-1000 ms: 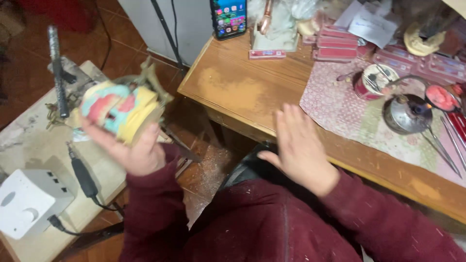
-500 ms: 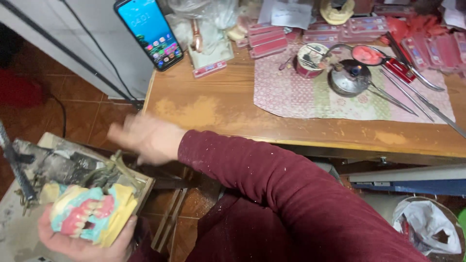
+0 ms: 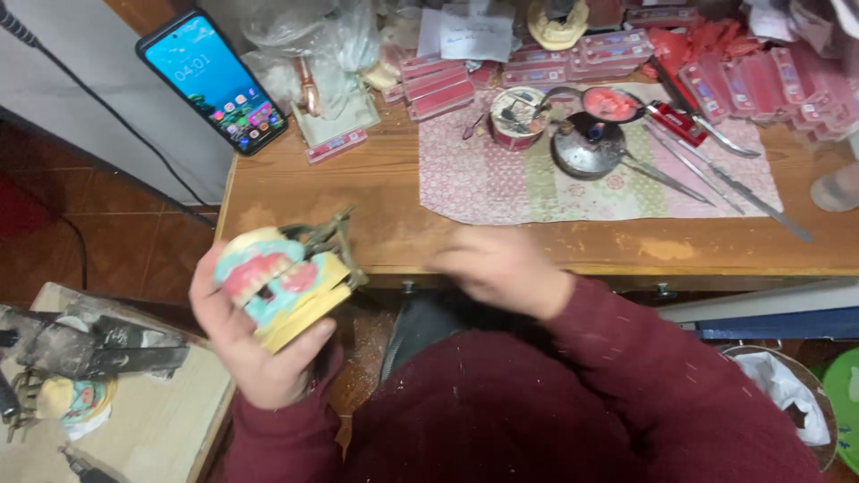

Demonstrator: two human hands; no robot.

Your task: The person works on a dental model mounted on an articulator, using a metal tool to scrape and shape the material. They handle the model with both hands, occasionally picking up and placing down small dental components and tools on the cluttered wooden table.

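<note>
Your left hand (image 3: 255, 344) grips the dental model (image 3: 282, 282), fingers wrapped around it. Your right hand (image 3: 501, 268) hovers blurred at the table (image 3: 358, 201) edge; its finger state cannot be told.

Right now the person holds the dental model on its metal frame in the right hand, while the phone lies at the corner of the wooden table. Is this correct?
Not quite. In the head view the dental model on its metal frame is held in the left hand, not the right. The right hand is blurred and holds nothing that can be seen. The phone does lie at the corner of the wooden table.
</note>
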